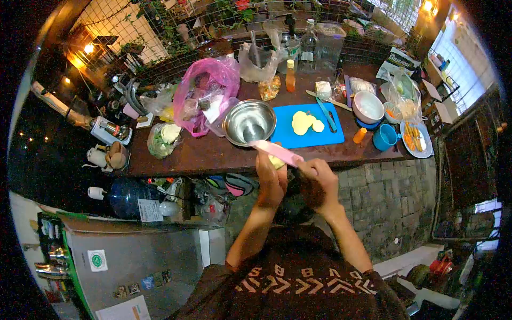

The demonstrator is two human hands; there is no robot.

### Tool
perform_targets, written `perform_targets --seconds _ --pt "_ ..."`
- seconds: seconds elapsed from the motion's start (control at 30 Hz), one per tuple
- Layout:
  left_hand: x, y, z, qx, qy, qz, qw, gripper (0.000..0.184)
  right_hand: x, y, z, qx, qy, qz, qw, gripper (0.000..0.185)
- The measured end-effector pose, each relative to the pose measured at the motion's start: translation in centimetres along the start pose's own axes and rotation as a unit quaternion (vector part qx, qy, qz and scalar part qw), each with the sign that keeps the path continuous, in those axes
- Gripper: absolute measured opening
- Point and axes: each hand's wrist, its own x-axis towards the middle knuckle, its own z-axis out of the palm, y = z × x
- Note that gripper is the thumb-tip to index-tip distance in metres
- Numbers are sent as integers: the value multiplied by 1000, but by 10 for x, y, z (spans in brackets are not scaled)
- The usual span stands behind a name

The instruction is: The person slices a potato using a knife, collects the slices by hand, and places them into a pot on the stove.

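The left hand [271, 184] grips a pale yellow piece of food [276, 161], fingers wrapped round it, just off the near edge of the desk [197, 153]; the right hand [320, 184] is closed round the handle of a pink knife [288, 155], whose blade slants up and leftward across the front of that piece; whether the edge bites into it cannot be told, as the knife hides much of it.

Beyond the hands, a steel bowl [235, 120] rests on the desk; just right of it lies a blue cutting board [329, 140], bearing several more yellow pieces [303, 124] in a loose cluster; a blue tool [326, 115] with a dark part lies slanted at the board's right side.

Left of the bowl is a pink plastic bag [185, 101] with things inside; nearer the desk's left part is a clear bag of greens [165, 142]. An amber bottle [290, 77] stands upright behind the board; to the right are a small orange bottle [360, 135], a blue mug [382, 140], a white bowl [368, 113] and a plate [425, 152] of orange and pale sticks [413, 137].
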Motion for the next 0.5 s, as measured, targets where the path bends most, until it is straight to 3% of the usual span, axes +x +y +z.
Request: perform_targets --seconds 0.03,0.1,0.13,0.17,0.2,0.23,0.27,0.3,0.33,0.37,0.47,0.5 --pt "-1 2 3 14 20 7 1000 33 -2 3 -2 0 0 0 1000 50" --pt "-3 -2 -5 28 41 13 999 33 -10 9 -6 27 5 100 995 49" --pt "-5 -11 -19 257 7 209 943 36 -14 10 -12 37 -28 113 992 46" --pt "-5 -20 -32 462 -31 383 800 41 -17 10 -10 35 -28 118 992 46" --pt "0 -17 -39 552 -23 437 710 42 -21 10 -5 150 6 125 981 40" --pt "-2 -11 -41 552 -28 432 713 42 -25 14 -3 203 24 131 970 37" --pt "-4 -6 -43 302 30 240 922 37 -30 17 -2 256 43 136 956 34" --pt "-7 -5 -45 9 89 12 996 32 -34 23 -5 283 38 201 937 32" --pt "-10 -4 -48 65 122 11 990 20 -37 27 -8 294 33 236 926 32" --pt "-14 -4 -50 121 155 7 980 19 -40 30 -12 305 29 271 913 32" --pt "-23 -7 -65 106 202 16 974 18 -42 26 -28 194 159 242 937 33" --pt "-23 -10 -69 106 203 12 973 18 -62 40 -18 192 158 245 937 33"
